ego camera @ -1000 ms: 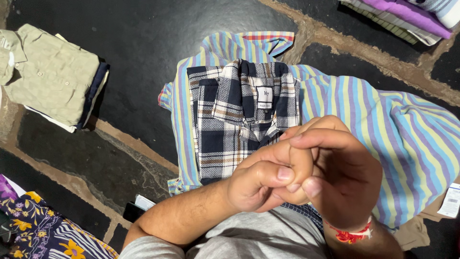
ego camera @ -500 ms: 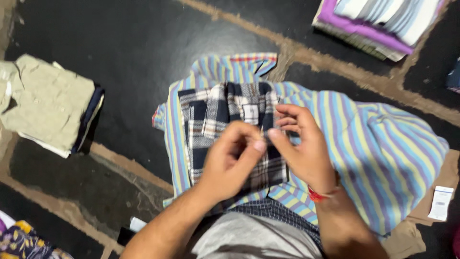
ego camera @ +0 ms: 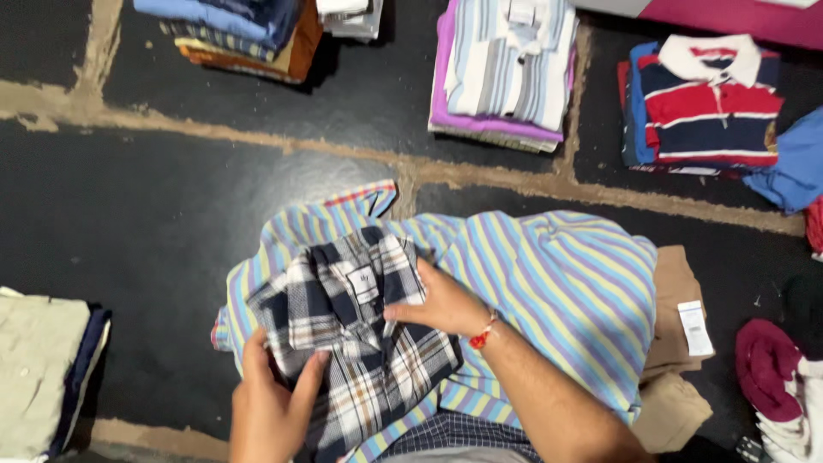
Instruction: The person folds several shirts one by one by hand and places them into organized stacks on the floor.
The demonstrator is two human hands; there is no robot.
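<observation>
Our left hand [ego camera: 273, 403] has its fingers [ego camera: 302, 377] curled over the near left edge of the plaid shirt [ego camera: 356, 343], thumb up along the cloth, gripping it. Our right hand [ego camera: 439, 302] lies on the shirt's right side, fingers [ego camera: 396, 313] pressed into the fabric by the placket; we cannot tell if they pinch it or only press. A red thread band [ego camera: 482, 331] circles that wrist. The plaid shirt lies folded, collar away from us, on a spread striped shirt [ego camera: 549, 291], which covers a tan garment [ego camera: 673, 377] with a white tag [ego camera: 693, 327]. All of it rests on a dark stone floor [ego camera: 146, 223]. Folded stacks line the far side: a striped pile [ego camera: 506, 69] and a red and navy polo [ego camera: 711, 103]. A khaki pile [ego camera: 39, 369] sits at our left.
</observation>
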